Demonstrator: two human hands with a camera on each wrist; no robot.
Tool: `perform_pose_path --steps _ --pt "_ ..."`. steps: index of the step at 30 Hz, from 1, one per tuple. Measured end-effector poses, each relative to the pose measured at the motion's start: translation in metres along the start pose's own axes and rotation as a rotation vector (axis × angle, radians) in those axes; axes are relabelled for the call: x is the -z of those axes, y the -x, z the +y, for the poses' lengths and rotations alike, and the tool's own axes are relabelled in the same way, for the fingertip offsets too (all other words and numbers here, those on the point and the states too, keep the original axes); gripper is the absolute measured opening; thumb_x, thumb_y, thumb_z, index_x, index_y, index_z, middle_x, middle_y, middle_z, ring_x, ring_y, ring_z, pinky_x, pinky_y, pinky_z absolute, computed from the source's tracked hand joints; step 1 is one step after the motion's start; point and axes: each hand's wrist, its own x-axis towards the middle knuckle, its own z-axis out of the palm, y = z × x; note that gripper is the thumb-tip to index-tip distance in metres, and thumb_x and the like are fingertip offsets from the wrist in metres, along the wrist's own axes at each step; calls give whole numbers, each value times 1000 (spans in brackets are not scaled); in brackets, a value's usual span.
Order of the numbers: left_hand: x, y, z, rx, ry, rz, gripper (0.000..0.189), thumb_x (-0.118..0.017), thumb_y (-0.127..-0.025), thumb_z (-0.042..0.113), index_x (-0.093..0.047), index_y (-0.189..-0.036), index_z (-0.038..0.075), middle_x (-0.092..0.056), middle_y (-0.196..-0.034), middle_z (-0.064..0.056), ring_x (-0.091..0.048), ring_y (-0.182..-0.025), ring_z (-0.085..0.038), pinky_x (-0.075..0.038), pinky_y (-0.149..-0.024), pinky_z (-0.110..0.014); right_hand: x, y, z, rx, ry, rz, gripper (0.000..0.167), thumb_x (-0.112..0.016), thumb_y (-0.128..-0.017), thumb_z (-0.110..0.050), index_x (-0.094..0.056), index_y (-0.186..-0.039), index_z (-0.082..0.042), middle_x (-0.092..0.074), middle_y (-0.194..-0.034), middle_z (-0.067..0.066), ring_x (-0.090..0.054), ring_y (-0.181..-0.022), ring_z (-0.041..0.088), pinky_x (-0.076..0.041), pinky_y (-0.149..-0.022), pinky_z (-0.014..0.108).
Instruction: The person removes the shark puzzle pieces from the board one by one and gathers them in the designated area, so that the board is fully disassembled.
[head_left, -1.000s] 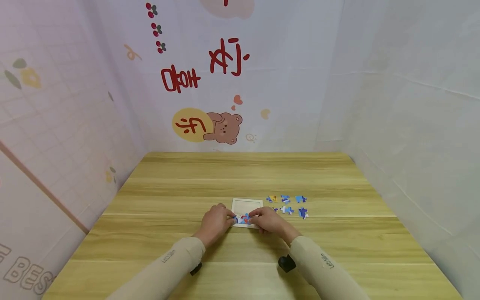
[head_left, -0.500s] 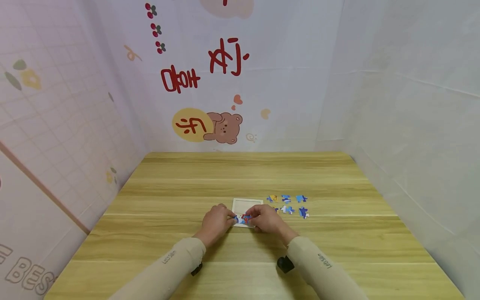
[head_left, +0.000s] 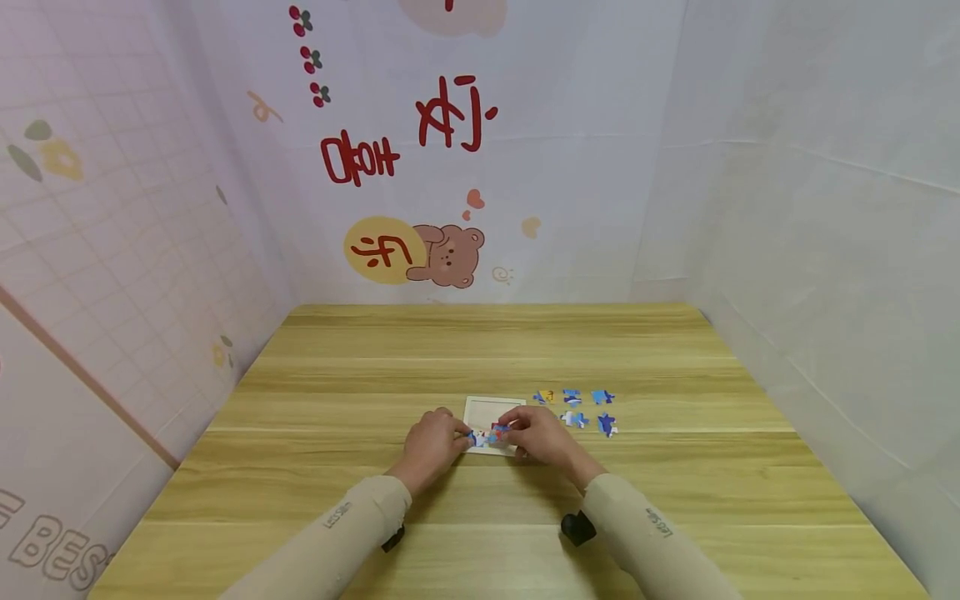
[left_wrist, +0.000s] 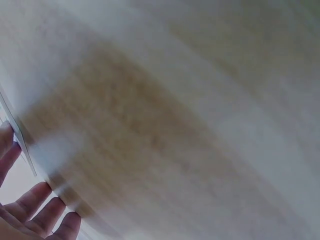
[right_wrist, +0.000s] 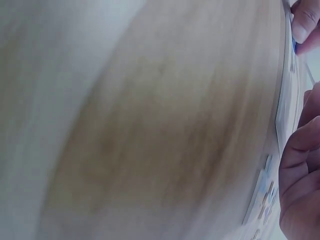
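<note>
A small pale puzzle tray (head_left: 486,412) lies on the table in the head view, with a blue-and-white puzzle piece (head_left: 477,438) in its lower left corner. My left hand (head_left: 431,442) pinches the tray's left edge beside that piece, thumb and forefinger together. In the left wrist view the other fingers (left_wrist: 47,215) of this hand reach loosely past the tray. Between right thumb and forefinger, my right hand (head_left: 542,435) pinches a red-and-blue puzzle piece (head_left: 498,432) over the tray's lower part. The hand hides the tray's right side. In the right wrist view the held piece is hidden.
Several loose puzzle pieces (head_left: 574,420) lie in rows to the right of the tray, close to the right hand. The wooden table (head_left: 375,358) meets a printed cloth wall (head_left: 585,208) at its back.
My right hand has shifted the red-and-blue piece slightly, turning it, then drawn a little to the right with it. The left hand has stayed at the tray's left edge.
</note>
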Motion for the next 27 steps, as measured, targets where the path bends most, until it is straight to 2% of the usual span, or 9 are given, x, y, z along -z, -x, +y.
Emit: perform_pose_path --steps 8,16,21,27 --pt "-1 0 0 -6 -11 17 11 -78 -85 19 -81 -93 12 -60 -89 -1 -56 -83 -23 -47 -66 -40 12 3 7 -46 -54 4 18 -68 -93 -7 -70 -111 -6 -65 -83 6 -57 -58 15 -40 -48 24" --pt "-3 1 -2 -11 -14 26 12 -78 -84 19 -81 -94 12 -64 -95 -4 -59 -89 -27 -49 -71 -44 25 8 15 -35 -96 3 20 -67 -93 -5 -69 -113 -4 -63 -84 7 -57 -60 15 -44 -52 26" --pt "-2 1 -2 -8 -5 24 12 -78 -84 20 -81 -93 12 -63 -94 -3 -58 -87 -26 -48 -69 -43 39 14 22 -33 -131 -29 24 -66 -94 -5 -66 -117 -1 -61 -81 10 -54 -59 16 -42 -51 25" --pt "0 0 -1 -2 -7 22 10 -79 -84 19 -81 -91 12 -62 -91 -2 -57 -84 -24 -47 -66 -40 60 23 35 -69 -136 8 28 -68 -93 -7 -65 -120 -1 -61 -81 7 -53 -58 15 -39 -50 24"
